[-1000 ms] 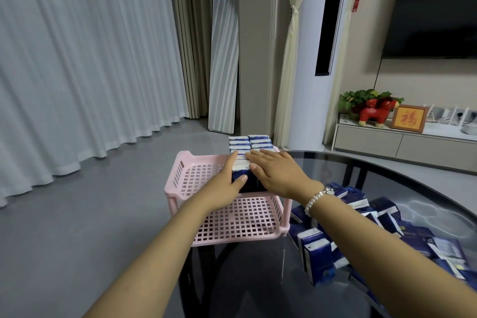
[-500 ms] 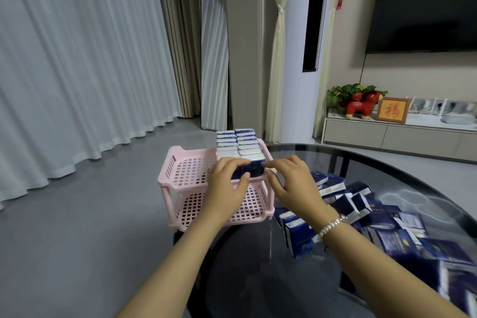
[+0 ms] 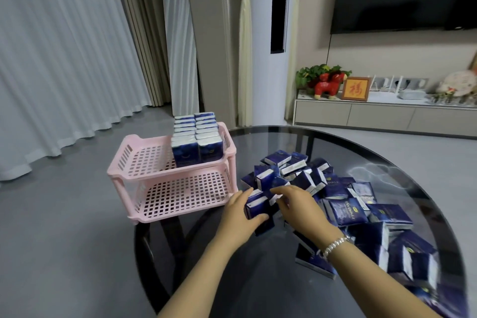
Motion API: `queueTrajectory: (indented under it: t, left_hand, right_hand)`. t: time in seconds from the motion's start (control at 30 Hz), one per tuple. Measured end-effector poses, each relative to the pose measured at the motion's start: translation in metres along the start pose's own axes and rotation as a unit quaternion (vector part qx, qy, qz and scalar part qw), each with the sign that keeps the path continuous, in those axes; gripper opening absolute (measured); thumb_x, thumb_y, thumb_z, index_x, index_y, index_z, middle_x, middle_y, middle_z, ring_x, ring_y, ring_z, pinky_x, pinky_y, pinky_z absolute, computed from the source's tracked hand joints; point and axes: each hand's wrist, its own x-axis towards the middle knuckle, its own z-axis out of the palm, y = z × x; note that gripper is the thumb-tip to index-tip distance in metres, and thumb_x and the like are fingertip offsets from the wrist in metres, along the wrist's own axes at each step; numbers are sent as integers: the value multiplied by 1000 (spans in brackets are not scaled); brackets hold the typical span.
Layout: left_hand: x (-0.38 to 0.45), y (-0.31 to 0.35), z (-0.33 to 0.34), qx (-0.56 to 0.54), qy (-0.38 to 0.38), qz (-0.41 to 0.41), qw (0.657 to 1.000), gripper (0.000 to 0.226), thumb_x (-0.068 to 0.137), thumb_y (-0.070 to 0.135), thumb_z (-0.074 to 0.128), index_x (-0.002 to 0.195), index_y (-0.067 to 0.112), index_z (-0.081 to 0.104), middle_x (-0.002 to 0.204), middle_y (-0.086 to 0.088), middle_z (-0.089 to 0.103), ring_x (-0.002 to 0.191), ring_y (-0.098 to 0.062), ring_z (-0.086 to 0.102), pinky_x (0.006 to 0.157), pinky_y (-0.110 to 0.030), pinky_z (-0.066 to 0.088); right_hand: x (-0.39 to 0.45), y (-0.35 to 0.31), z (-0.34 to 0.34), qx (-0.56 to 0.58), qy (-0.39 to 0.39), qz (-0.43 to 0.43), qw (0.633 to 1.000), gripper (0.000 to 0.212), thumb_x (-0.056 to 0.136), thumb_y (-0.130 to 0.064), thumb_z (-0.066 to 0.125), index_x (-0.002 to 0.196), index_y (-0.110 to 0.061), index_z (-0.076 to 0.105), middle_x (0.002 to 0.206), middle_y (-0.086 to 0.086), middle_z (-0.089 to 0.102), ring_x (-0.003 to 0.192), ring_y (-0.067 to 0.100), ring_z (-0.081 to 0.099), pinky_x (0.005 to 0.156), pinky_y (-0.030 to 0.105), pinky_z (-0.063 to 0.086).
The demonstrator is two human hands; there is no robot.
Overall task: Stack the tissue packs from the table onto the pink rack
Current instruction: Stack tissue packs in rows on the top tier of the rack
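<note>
A pink two-tier rack [image 3: 144, 178] stands at the left edge of the round glass table [image 3: 361, 152]. Two rows of blue tissue packs [image 3: 197, 137] stand upright along the right side of its top tier. A loose heap of blue tissue packs [image 3: 343, 204] covers the table to the right of the rack. My left hand [image 3: 238, 217] grips an upright pack [image 3: 256, 208] at the heap's near-left end, thumb on its front. My right hand [image 3: 296, 205] lies over the packs just beside it, fingers curled onto them; what it holds is hidden.
The rack's lower tier [image 3: 185, 196] shows only bare grid. Beyond the table stand a low TV cabinet [image 3: 382, 113] with ornaments, a mirror [image 3: 180, 41] leaning on the wall, and white curtains [image 3: 51, 59] over grey floor.
Both hands left the packs on the rack's top tier and moved right and down to the heap on the table. My left hand took hold of a pack there.
</note>
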Motion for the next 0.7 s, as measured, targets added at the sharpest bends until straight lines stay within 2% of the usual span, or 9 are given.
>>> queueTrajectory:
  t: [0.13, 0.23, 0.3, 0.37, 0.47, 0.53, 0.6, 0.7]
  left_hand:
    - [-2, -6, 9, -75, 37, -6, 996, 55, 79, 14, 73, 127, 31, 51, 131, 6, 49, 120, -13, 51, 102, -31, 45]
    - [-8, -7, 8, -161, 72, -13, 984, 44, 82, 10, 70, 112, 34, 52, 124, 5, 57, 111, -12, 57, 95, -30, 49]
    - [-14, -6, 4, -273, 94, -31, 957, 39, 85, 8, 67, 112, 32, 52, 120, -1, 62, 106, -14, 61, 94, -32, 50]
    - [-21, -4, 1, -391, 102, -64, 912, 38, 89, 10, 63, 121, 25, 50, 121, -6, 62, 107, -18, 63, 89, -33, 53]
    - [-30, -3, -1, -519, 72, -96, 846, 46, 91, 10, 57, 134, 18, 43, 125, -9, 61, 105, -21, 65, 78, -27, 56]
    - [-34, -2, -3, -558, 43, -98, 823, 43, 92, 7, 53, 134, 12, 44, 125, -14, 62, 102, -21, 67, 74, -26, 57]
    - [-38, -4, -5, -562, 29, -106, 820, 42, 91, 2, 51, 132, 8, 44, 124, -17, 62, 99, -22, 67, 76, -30, 56]
    - [-42, -10, -12, -511, 16, -107, 853, 44, 89, 2, 55, 130, 11, 45, 126, -13, 59, 104, -21, 62, 77, -30, 52]
  right_hand:
    - [-4, 8, 8, 7, -43, 13, 999, 39, 91, -14, 52, 130, -18, 55, 124, 0, 62, 113, 16, 56, 92, 27, 46]
    - [-7, 9, 10, 4, -43, 7, 999, 44, 91, -29, 56, 133, -22, 50, 122, -2, 63, 110, 15, 55, 94, 27, 43]
    - [-10, 6, 9, 8, -39, -8, 999, 50, 90, -40, 56, 137, -24, 45, 124, -7, 60, 114, 15, 51, 100, 30, 37]
    - [-14, 0, 8, 93, -47, 5, 995, 55, 89, -41, 58, 138, -24, 42, 126, -8, 57, 117, 12, 51, 100, 28, 40]
    - [-20, -12, 9, 274, -95, 51, 956, 58, 87, -35, 63, 139, -25, 39, 122, -7, 59, 109, 8, 59, 91, 25, 49]
    - [-22, -15, 12, 356, -98, 67, 927, 59, 85, -31, 65, 138, -24, 39, 118, -4, 62, 104, 8, 63, 89, 27, 52]
    - [-22, -18, 12, 379, -91, 69, 918, 54, 86, -26, 65, 135, -26, 43, 116, -2, 64, 103, 8, 64, 89, 27, 53]
    - [-22, -19, 5, 348, -111, 38, 930, 51, 90, -23, 61, 136, -32, 42, 122, -9, 61, 106, 4, 61, 91, 25, 52]
